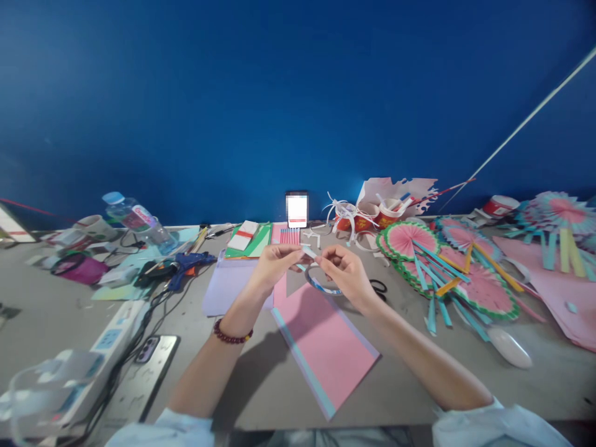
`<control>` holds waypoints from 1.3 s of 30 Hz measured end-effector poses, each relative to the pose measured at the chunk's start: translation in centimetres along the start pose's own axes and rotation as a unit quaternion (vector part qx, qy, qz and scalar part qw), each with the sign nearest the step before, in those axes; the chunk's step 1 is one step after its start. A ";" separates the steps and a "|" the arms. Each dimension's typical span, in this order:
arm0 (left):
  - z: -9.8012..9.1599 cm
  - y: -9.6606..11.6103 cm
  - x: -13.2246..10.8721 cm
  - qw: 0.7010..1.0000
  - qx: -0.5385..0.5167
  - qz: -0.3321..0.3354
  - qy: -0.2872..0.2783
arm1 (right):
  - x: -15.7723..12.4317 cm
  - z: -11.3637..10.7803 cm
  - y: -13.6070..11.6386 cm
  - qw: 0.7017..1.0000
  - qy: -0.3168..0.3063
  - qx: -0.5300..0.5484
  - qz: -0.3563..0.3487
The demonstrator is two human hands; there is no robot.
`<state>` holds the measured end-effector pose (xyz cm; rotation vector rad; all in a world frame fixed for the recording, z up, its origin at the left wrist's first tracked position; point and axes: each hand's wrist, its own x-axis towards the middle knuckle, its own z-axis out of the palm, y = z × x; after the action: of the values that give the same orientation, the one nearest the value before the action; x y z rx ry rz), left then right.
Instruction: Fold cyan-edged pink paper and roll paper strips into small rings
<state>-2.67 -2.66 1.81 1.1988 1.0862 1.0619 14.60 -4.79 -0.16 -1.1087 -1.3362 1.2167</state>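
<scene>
My left hand (282,261) and my right hand (344,270) meet over the table, each closed in a pinch. Between their fingertips is a small whitish strip (309,251), which looks like tape. Just below the fingers shows a thin blue-and-white ring (319,285), like a nearly used tape roll, partly hidden by my right hand. Under both hands lies a pink paper sheet (326,341) with a light-blue band along its left edge and a lilac band along its right. Black scissor handles (379,288) stick out beside my right wrist.
Watermelon-patterned paper fans (412,242) pile up at right, near a white oval object (510,347). At left are a blue glue gun (189,267), a bottle (139,220), a power strip (105,347) and a phone (144,379). A lit screen (297,210) stands at the back.
</scene>
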 end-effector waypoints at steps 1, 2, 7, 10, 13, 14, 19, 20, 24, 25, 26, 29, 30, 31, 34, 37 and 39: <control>0.0 0.0 0.0 1.000 -0.002 0.001 0.001 | 0.0 0.0 0.0 1.000 0.000 -0.003 -0.001; 0.0 0.0 0.0 1.000 -0.004 0.001 0.003 | 0.0 0.0 0.0 1.000 0.000 -0.005 -0.002; 0.0 -0.1 0.1 1.000 -0.004 -0.004 0.000 | 0.0 0.0 0.0 1.000 0.003 -0.011 -0.011; 0.0 -0.2 0.1 1.000 -0.007 -0.008 -0.003 | 0.0 0.1 -0.1 1.000 0.005 -0.011 -0.007; 0.0 -0.3 0.2 1.000 -0.011 -0.010 -0.006 | 0.1 0.0 -0.1 1.000 0.007 -0.015 -0.003; 0.0 -0.3 0.2 1.000 -0.010 -0.010 -0.007 | 0.1 0.0 -0.1 1.000 0.008 -0.018 -0.004; -0.1 -0.2 0.1 1.000 0.006 -0.007 -0.013 | 0.0 0.0 -0.2 0.999 0.010 -0.030 -0.013; -0.1 -0.2 0.1 1.000 0.008 -0.007 -0.013 | 0.0 0.0 -0.2 0.999 0.009 -0.031 -0.013; 0.0 0.0 0.0 1.000 0.006 -0.011 -0.014 | 0.0 0.0 -0.1 0.999 0.007 -0.031 -0.013; 0.0 0.0 0.0 1.000 0.005 -0.011 -0.014 | 0.0 -0.1 -0.1 0.999 0.008 -0.032 -0.014; 0.0 0.0 0.0 1.000 0.004 -0.011 -0.014 | 0.0 -0.1 -0.1 0.999 0.009 -0.034 -0.015; 0.0 0.0 0.0 1.000 0.004 -0.010 -0.018 | 0.0 -0.1 -0.2 0.999 0.009 -0.037 -0.014; -0.1 0.0 0.0 1.000 0.002 -0.011 -0.019 | 0.0 -0.1 -0.3 0.999 0.009 -0.035 -0.013; -0.1 0.0 0.0 1.000 0.000 -0.014 -0.021 | 0.0 -0.1 -0.3 0.999 0.009 -0.034 -0.011; -0.1 0.0 0.1 0.999 -0.010 -0.023 -0.024 | 0.1 -0.1 -0.1 0.999 0.009 -0.031 -0.007; -0.1 0.0 0.1 0.999 -0.018 -0.028 -0.022 | 0.1 -0.2 0.0 0.999 0.009 -0.034 -0.011; -0.1 0.0 0.1 0.999 -0.021 -0.027 -0.020 | 0.1 -0.2 0.1 0.999 0.009 -0.036 -0.013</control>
<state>-2.73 -2.58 1.79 1.1464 1.0536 1.0110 14.77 -4.65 -0.22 -1.1464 -1.3858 1.1465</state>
